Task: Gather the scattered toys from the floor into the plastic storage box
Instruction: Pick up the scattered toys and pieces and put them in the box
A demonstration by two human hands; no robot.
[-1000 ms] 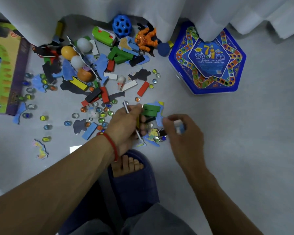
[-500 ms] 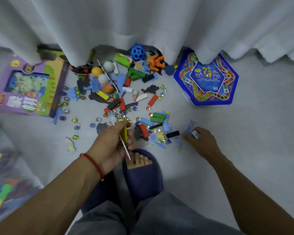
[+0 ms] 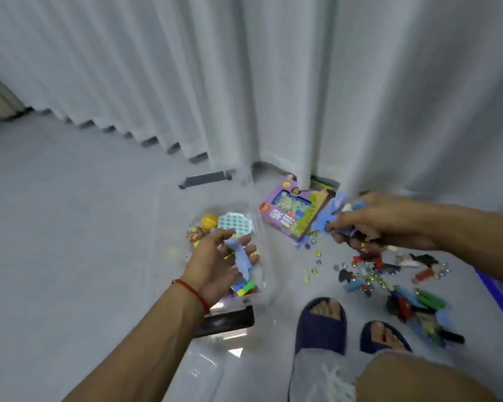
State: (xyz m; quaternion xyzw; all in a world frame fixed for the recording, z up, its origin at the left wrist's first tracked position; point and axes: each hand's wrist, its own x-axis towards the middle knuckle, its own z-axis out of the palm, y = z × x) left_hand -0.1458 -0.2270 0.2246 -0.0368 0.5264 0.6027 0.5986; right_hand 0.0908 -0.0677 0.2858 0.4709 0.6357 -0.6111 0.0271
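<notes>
The clear plastic storage box stands on the floor at centre left, with a yellow ball, a pale green grid piece and coloured blocks inside. My left hand hovers over the box with its fingers spread, and a blue foam piece hangs loose at the fingertips. My right hand is to the right of the box, above the floor, shut on blue foam pieces and some small dark toys. Scattered toys, including blocks, marbles and foam shapes, lie on the floor below it.
A purple toy carton lies by the white curtain, just right of the box. The blue tin's edge shows at far right. My feet in dark slippers stand beside the pile. Grey floor stretches left.
The view has swung left to the storage box. My left hand has moved from the pile to above the box and spread its fingers. My right hand has lifted off the floor with foam pieces.
</notes>
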